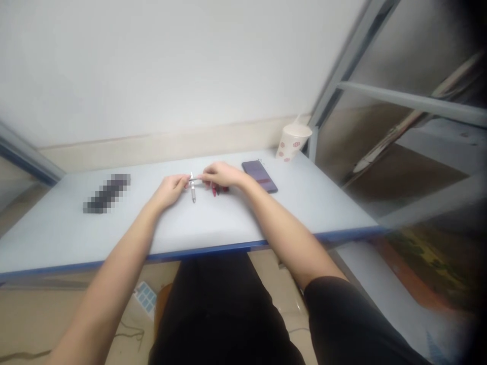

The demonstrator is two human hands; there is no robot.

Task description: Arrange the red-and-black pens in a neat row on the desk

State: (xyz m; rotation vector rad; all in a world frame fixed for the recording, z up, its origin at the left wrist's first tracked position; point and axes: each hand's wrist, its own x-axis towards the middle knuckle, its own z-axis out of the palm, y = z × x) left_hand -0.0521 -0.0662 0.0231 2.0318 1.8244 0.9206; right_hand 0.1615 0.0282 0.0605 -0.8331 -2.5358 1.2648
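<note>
Both of my hands meet over the middle of the light blue table. My left hand (171, 189) pinches one end of a thin, dark, pen-like stick (195, 179). The other end of the stick is between the fingertips of my right hand (220, 175). Beneath the stick, a silver and white pen (193, 191) lies on the table, pointing toward me. Small red and dark items (215, 190) rest under my right hand, partly hidden by it.
A dark phone (261, 175) lies right of my right hand, partly behind my forearm. A lidded paper cup (292, 141) stands at the back right corner. A pixelated dark object (107, 194) is at the left. The table (213, 223) has a blue front edge, with metal posts at both sides.
</note>
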